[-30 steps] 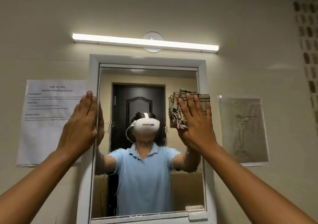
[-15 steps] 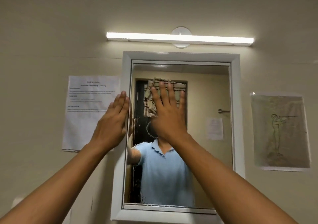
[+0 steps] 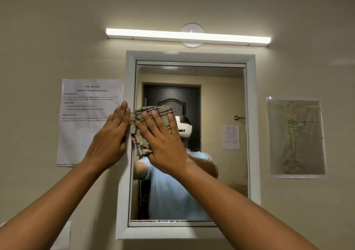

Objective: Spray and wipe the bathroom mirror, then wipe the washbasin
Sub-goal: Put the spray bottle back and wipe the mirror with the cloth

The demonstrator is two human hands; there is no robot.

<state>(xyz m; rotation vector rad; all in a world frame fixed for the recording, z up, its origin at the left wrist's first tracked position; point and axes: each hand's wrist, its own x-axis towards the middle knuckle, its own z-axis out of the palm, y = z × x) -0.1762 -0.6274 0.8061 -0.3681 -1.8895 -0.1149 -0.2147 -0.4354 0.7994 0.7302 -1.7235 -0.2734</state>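
One mirror (image 3: 215, 96) in a white frame, hung on a beige wall. One checked cloth (image 3: 143, 134) flat against its left part, pressed there by the right hand (image 3: 163, 144), fingers straight and spread. Left hand (image 3: 111, 142) flat on the frame's left edge, fingers straight, holding nothing. Two paper sheets (image 3: 86, 103) (image 3: 295, 136) flanking; one lit lamp bar (image 3: 188, 36) above.

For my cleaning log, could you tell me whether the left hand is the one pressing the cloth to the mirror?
No, the right hand presses the cloth flat against the mirror, while the left hand rests on the frame.
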